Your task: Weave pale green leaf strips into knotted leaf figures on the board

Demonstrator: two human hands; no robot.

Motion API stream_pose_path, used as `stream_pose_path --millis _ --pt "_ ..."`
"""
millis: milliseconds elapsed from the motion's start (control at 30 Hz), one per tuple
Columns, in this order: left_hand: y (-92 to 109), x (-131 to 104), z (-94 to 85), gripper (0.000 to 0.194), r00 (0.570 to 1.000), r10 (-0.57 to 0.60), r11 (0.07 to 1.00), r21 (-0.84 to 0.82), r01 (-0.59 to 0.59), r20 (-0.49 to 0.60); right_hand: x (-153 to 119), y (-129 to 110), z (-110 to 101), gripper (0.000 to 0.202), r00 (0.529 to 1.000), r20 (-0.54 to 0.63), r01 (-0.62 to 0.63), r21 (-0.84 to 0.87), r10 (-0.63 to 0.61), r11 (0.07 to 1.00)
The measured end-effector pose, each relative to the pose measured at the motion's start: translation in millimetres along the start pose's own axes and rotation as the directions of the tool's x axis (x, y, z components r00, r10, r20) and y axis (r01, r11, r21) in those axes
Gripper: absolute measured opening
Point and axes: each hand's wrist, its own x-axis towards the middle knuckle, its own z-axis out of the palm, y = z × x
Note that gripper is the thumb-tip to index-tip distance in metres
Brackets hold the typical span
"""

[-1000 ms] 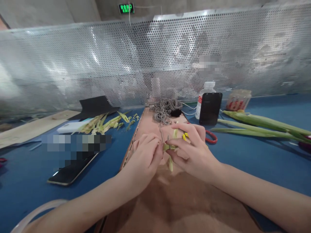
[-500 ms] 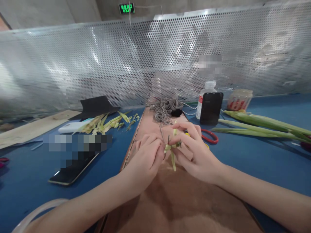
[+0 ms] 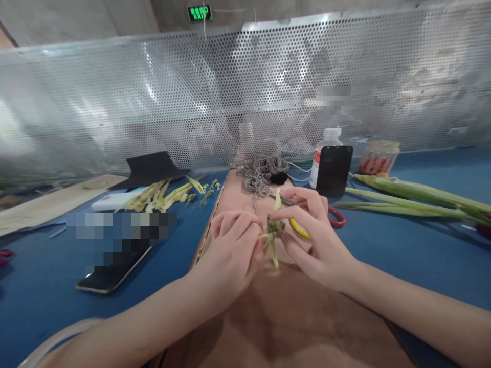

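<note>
Just tilted small pale-green husk-strip bundle (image 3: 276, 225) above brown flat board (image 3: 238, 193), pinching with right hand (image 3: 322, 245). Kept left hand (image 3: 232, 250) curled alongside; couldn't tell left grip. Seemed mid-adjustment.

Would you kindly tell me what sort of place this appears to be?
Probably an indoor craft workspace, judging by the grey cord, long green leaves and lit exit sign above the perforated metal screen.

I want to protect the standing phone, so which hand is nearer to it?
Right. In the picture, the right hand sits just below and left of the standing phone; the left hand is farther left, past the green strips.
</note>
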Motion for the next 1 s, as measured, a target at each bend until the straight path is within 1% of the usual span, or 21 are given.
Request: stream_pose_path --millis 100,200,300,433,633,733,800,900,933,1000 --pt "-0.8 -0.7 0.4 0.023 1.000 -0.009 1.000 -0.001 0.009 -0.022 0.1 -2.0 -0.4 0.022 0.996 -0.024 0.090 -0.051 -0.091 0.995" --pt "-1.4 -1.1 0.6 0.022 0.999 -0.040 0.999 -0.029 0.039 -0.024 -0.7 -2.4 2.1 0.016 0.989 -0.055 0.131 -0.105 -0.137 0.986" --pt "-1.6 -0.4 1.0 0.021 0.998 -0.067 0.996 -0.059 0.067 -0.009 -1.8 -1.4 5.5 0.012 0.989 -0.077 0.121 -0.097 -0.129 0.988" --pt "-0.4 0.5 0.6 0.021 0.998 -0.069 0.994 -0.082 0.069 -0.001 -1.9 -0.5 6.5 0.011 0.989 -0.083 0.118 -0.075 -0.124 0.990" --pt "3.8 -0.2 -3.0 0.020 0.996 -0.087 0.992 -0.089 0.085 -0.013 -3.1 -0.2 3.9 0.012 0.982 -0.079 0.164 -0.104 -0.173 0.981" --pt "3.4 -1.3 -2.3 0.020 0.997 -0.069 0.994 -0.082 0.066 -0.038 -2.9 0.7 2.8 0.012 0.977 -0.079 0.189 -0.123 -0.200 0.974" --pt "1.5 -2.3 -0.7 0.022 0.998 -0.044 0.998 -0.039 0.042 -0.044 -1.7 2.0 1.3 0.012 0.973 -0.051 0.216 -0.124 -0.223 0.969" --pt "-3.5 -3.2 1.1 0.019 0.997 0.003 0.993 0.116 0.006 -0.072 0.6 5.4 -2.7 0.017 0.968 -0.012 0.247 -0.146 -0.251 0.958" --pt "-5.3 -3.2 0.8 0.017 0.996 0.014 0.985 0.175 0.001 -0.088 1.4 6.7 -4.5 0.020 0.967 -0.028 0.246 -0.173 -0.254 0.954" --pt "-8.0 -2.9 -1.2 0.012 0.989 0.029 0.960 0.281 0.012 -0.142 3.0 9.2 -8.0 0.027 0.958 -0.109 0.231 -0.246 -0.264 0.941"
